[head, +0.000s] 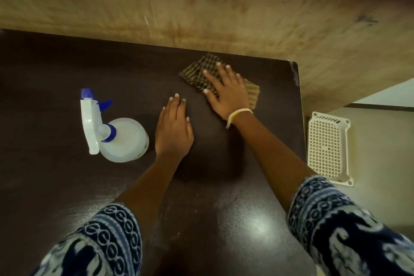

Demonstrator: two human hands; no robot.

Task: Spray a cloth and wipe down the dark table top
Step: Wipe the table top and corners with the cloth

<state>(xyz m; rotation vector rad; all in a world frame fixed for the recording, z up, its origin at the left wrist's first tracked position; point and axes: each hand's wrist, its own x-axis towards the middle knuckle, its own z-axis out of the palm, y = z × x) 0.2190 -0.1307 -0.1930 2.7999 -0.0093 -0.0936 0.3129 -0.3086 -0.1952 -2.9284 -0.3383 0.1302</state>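
A checked brown cloth lies flat near the far right corner of the dark table top. My right hand presses on the cloth with its fingers spread and straight, covering its middle. My left hand rests flat on the bare table, a little nearer and to the left of the cloth, holding nothing. A white spray bottle with a blue nozzle and trigger stands just left of my left hand, apart from it.
A worn tan wall runs close behind the table's far edge. The table's right edge drops to the floor, where a white perforated plastic tray lies. My patterned blue sleeves fill the bottom of the view.
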